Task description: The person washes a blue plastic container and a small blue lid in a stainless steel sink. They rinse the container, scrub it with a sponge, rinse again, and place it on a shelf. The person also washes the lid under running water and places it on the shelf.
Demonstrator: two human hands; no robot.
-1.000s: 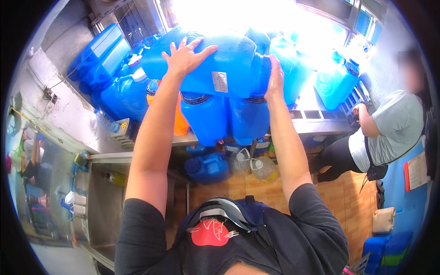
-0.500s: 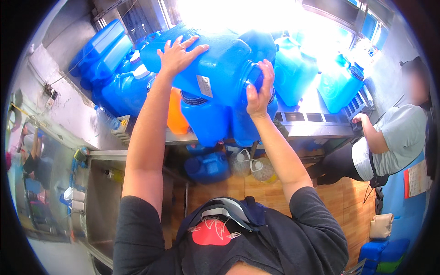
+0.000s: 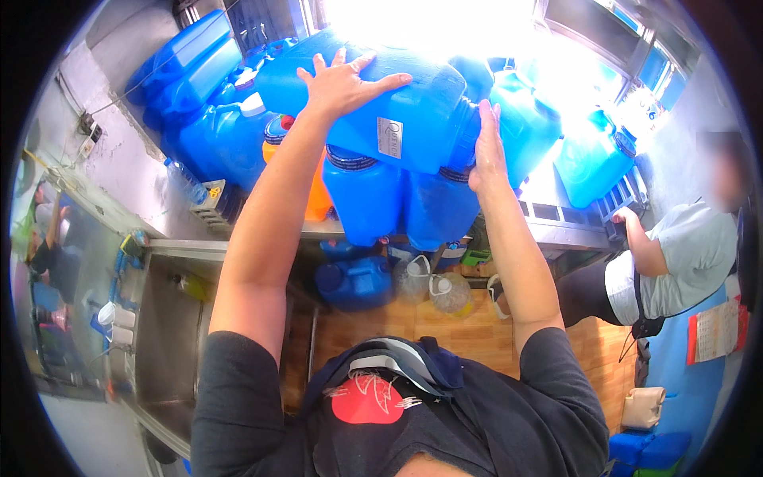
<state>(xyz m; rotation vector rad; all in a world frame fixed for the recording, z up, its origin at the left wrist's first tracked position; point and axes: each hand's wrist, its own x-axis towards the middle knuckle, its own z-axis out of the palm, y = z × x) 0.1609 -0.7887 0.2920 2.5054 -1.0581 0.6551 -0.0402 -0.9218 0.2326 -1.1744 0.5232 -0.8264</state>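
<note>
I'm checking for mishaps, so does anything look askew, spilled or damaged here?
A large blue container lies on its side above two upright blue jugs, the left hand spread on it, the right hand at its capped end. Its sideways pose looks odd over upright ones. I see no spill or damage.

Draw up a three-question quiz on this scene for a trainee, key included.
1. Multiple choice: Which hand is at the neck end of the labelled blue container?
A) Left
B) Right
C) Neither

2. True or false: That labelled blue container stands upright.

3. Fill in: The metal sink is on the person's ____ side.

Key:
1. B. The right hand is there; the left hand is spread on the container's side.
2. False. It lies on its side above an upright blue container.
3. Left.
</note>
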